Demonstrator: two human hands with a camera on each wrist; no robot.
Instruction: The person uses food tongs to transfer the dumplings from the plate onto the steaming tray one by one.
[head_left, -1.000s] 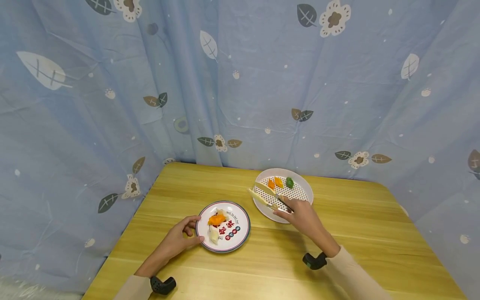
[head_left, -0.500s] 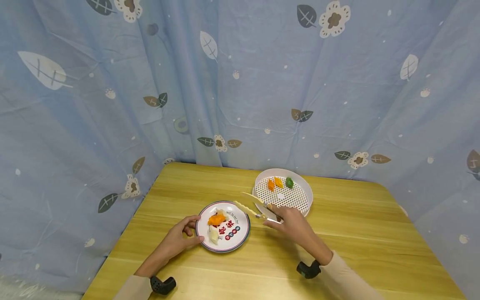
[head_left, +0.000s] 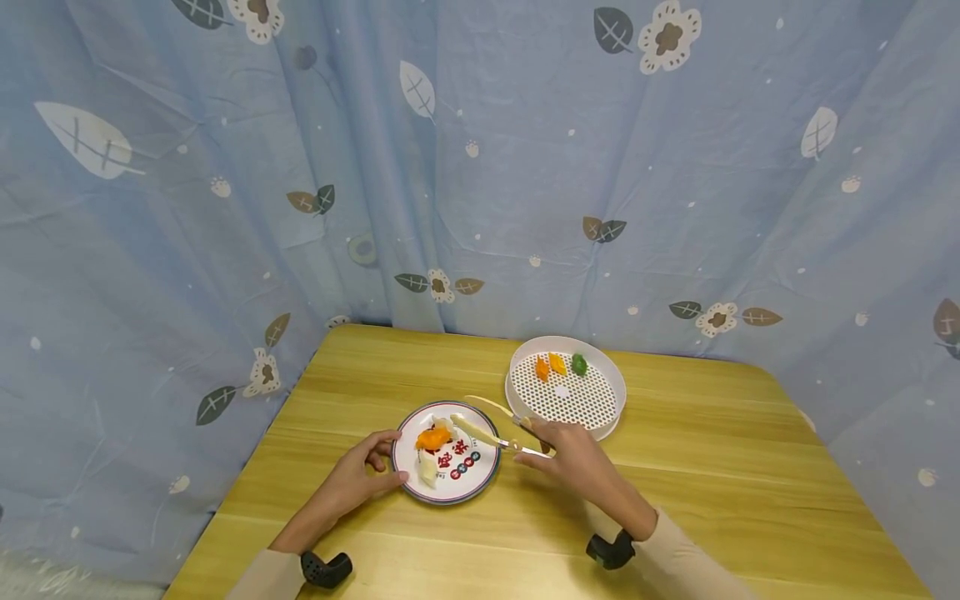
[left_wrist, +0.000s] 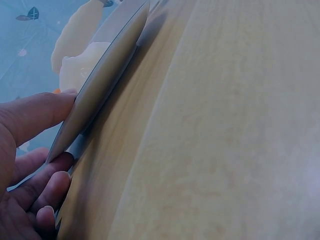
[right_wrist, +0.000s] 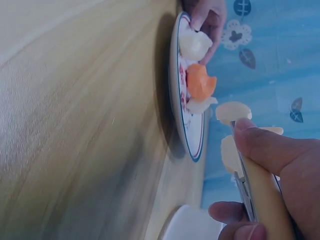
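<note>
So the left hand (head_left: 360, 471) has the plate (head_left: 480, 477) by its left rim, thumb on top and fingers (left_wrist: 54, 189) tucked underneath, a proper pinch. That plate sits closer to the desk (head_left: 712, 475)'s left edge than its right. On it there's an orange piece (head_left: 433, 438) plus 2 white ones: the near white piece (head_left: 427, 470) and the far white piece (head_left: 442, 423), right by the orange.

Right hand (head_left: 573, 458) has its fingers wrapped around the tongs (head_left: 476, 430), which are spread wide. 1 arm is over the plate, its tip near the far white piece; can't tell if they touch. The other arm sits out past the rim, toward the desk's far edge.

Up near that far edge is a round perforated tray (head_left: 577, 410) with 3 bits in it: dark orange (head_left: 542, 369), yellow (head_left: 557, 364), green (head_left: 579, 365). Blue curtain (head_left: 517, 167) behind.
</note>
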